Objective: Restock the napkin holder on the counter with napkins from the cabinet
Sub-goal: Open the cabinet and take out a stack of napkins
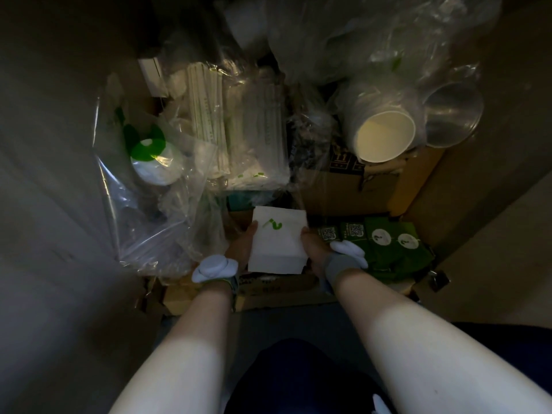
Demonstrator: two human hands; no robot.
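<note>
Dim cabinet interior, viewed from above. Napkin stack (279,240) (white, green mark on top sheet) sits at near centre, gripped from both sides: left hand (243,245) pressed against its left edge, right hand (313,249) against its right edge, fingers curled around the stack. Both wrists carry grey bands. Far left: clear plastic bag (155,186). Far centre: wrapped straws (209,115). Far right: paper cups (385,135). Green packets (391,240) lie just right of the stack. Napkin holder not seen.
</note>
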